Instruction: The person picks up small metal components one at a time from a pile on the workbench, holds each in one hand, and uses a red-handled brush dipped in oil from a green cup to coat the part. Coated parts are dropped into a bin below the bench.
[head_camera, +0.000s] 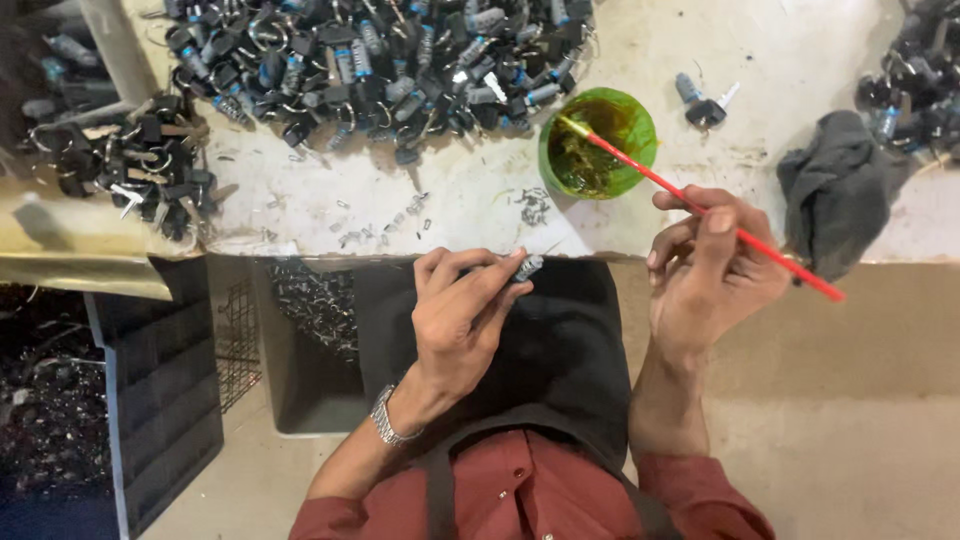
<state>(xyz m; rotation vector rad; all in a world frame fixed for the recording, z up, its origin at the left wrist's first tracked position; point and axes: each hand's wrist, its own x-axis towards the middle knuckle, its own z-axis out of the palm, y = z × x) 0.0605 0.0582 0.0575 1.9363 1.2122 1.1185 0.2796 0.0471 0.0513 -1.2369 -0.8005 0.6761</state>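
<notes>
My left hand (462, 310) pinches a small silver lock cylinder (527, 267) between thumb and fingers, just below the table's front edge. My right hand (712, 262) holds a thin red brush (700, 207) like a pen. The brush's tip rests inside a green bowl (640, 118) holding yellowish grease, up and left of that hand. A metal watch sits on my left wrist.
A big heap of dark lock cylinders with keys (380, 60) covers the table's far left and middle; another heap (915, 85) lies far right beside a grey rag (838, 190). One single lock with key (703, 103) sits by the bowl. Bins with metal parts (310, 300) stand below the table.
</notes>
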